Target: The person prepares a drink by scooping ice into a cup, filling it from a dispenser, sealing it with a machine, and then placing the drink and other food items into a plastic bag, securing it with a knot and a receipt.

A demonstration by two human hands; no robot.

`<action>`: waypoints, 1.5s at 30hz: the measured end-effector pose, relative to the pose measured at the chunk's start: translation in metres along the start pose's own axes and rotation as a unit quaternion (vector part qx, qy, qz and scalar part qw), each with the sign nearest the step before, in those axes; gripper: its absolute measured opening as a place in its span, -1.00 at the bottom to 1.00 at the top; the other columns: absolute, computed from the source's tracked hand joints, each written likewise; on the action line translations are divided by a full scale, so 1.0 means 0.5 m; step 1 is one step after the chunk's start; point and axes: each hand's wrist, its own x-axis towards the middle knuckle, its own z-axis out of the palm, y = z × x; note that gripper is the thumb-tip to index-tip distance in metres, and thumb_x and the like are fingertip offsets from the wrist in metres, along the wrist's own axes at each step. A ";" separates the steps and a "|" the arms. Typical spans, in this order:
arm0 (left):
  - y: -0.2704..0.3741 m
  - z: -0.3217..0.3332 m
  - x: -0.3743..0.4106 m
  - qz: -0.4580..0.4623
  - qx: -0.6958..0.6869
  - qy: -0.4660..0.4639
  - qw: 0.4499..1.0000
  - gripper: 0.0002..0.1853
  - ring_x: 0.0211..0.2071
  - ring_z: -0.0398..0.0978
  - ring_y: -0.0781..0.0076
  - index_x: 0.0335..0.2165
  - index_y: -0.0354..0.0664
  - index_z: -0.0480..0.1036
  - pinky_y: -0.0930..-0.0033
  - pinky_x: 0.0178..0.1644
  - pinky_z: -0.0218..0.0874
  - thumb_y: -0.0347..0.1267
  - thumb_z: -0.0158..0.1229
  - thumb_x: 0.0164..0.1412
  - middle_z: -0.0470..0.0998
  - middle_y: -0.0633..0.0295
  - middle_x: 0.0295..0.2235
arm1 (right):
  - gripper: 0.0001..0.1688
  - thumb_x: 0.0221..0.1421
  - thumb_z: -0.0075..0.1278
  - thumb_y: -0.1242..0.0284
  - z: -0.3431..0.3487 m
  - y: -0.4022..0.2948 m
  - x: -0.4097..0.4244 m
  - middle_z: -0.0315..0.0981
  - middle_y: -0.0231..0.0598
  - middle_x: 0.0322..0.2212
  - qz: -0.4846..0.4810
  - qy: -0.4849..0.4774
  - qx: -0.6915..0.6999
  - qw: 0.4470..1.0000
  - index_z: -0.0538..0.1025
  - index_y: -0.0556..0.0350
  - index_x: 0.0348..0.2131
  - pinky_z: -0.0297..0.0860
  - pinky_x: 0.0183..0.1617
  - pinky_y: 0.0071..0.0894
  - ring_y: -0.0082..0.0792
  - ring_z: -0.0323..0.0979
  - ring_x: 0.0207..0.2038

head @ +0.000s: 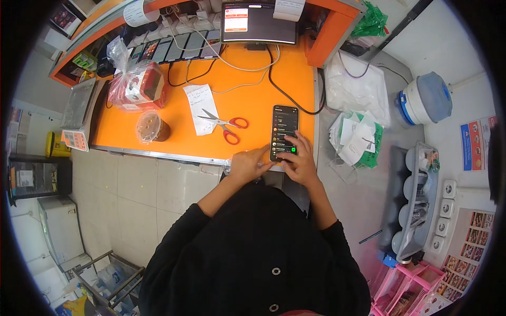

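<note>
A smartphone (284, 122) with a dark list on its lit screen lies near the front edge of the orange counter (245, 106). The fingers of my right hand (302, 164) are spread over the lower part of the screen. My left hand (249, 164) rests at the counter edge, its fingertips at the phone's lower left side; whether they grip it is unclear. Scissors with red-and-grey handles (227, 124) lie open across a handwritten paper slip (197, 102). A lidded plastic cup of brown drink (152, 128) stands further left, in front of a bagged red box (138, 89).
Several phones (178, 47) line the back beneath white cables and a monitor (259, 23). A scale (77, 118) is at the left end. On the right are plastic bags (355, 91), a heap of paper slips (352, 138), a grey tray rack (415, 201) and a pink basket rack (407, 288).
</note>
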 end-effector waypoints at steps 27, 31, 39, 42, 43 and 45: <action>0.002 -0.261 -0.027 -0.124 -0.490 -0.203 0.839 -0.68 -0.49 0.37 0.68 -0.21 -0.27 0.41 0.58 -0.43 0.16 -0.36 0.20 0.04 0.45 0.36 -0.52 | -0.70 -0.05 0.13 0.44 0.004 -0.141 0.063 0.39 -0.38 -0.41 0.120 -0.230 0.559 0.788 0.43 0.21 -0.30 0.26 -0.25 -0.54 -0.60 0.30 -0.31; -0.037 -0.289 -0.082 -0.202 -0.480 -0.233 0.821 -0.75 -0.49 0.41 0.58 -0.33 -0.28 0.48 0.51 -0.36 0.21 -0.35 0.23 0.01 0.50 0.31 -0.53 | -0.80 -0.04 0.11 0.46 -0.015 -0.182 0.080 0.41 -0.35 -0.49 0.108 -0.293 0.513 0.799 0.44 0.21 -0.41 0.24 -0.35 -0.52 -0.63 0.29 -0.37; -0.036 -0.330 -0.126 -0.062 -0.392 -0.276 0.876 -0.68 -0.23 0.39 0.34 -0.30 -0.23 0.51 0.40 -0.09 0.20 -0.65 0.09 -0.13 0.42 0.19 -0.23 | -0.82 -0.19 0.12 0.51 0.030 -0.287 0.172 0.39 -0.31 -0.49 -0.267 -0.275 0.376 0.844 0.49 0.12 -0.44 0.25 -0.30 -0.32 -0.20 0.30 -0.37; -0.062 -0.380 -0.160 -0.191 -0.441 -0.298 0.825 -0.60 -0.28 0.44 0.34 -0.29 -0.22 0.51 0.39 -0.17 0.25 -0.71 -0.01 -0.20 0.46 0.21 -0.28 | -0.80 -0.21 0.14 0.51 0.018 -0.306 0.206 0.41 -0.28 -0.43 -0.249 -0.354 0.353 0.830 0.50 0.14 -0.44 0.25 -0.14 -0.31 -0.24 0.31 -0.29; -0.071 -0.406 -0.174 -0.228 -0.374 -0.214 0.873 -0.61 -0.30 0.45 0.32 -0.30 -0.22 0.51 0.39 -0.19 0.27 -0.71 -0.01 -0.19 0.47 0.20 -0.28 | -0.80 -0.21 0.15 0.51 0.021 -0.307 0.220 0.41 -0.27 -0.42 -0.235 -0.371 0.354 0.826 0.51 0.15 -0.45 0.25 -0.10 -0.32 -0.26 0.32 -0.26; -0.086 -0.470 -0.213 -0.291 -0.225 -0.044 0.929 -0.63 -0.34 0.47 0.27 -0.32 -0.23 0.51 0.37 -0.23 0.29 -0.70 -0.02 -0.18 0.49 0.17 -0.26 | -0.58 -0.19 0.19 0.38 0.052 -0.308 0.266 0.40 -0.19 -0.25 -0.194 -0.357 0.329 0.852 0.48 0.13 -0.26 0.21 0.03 -0.26 -0.18 0.29 -0.09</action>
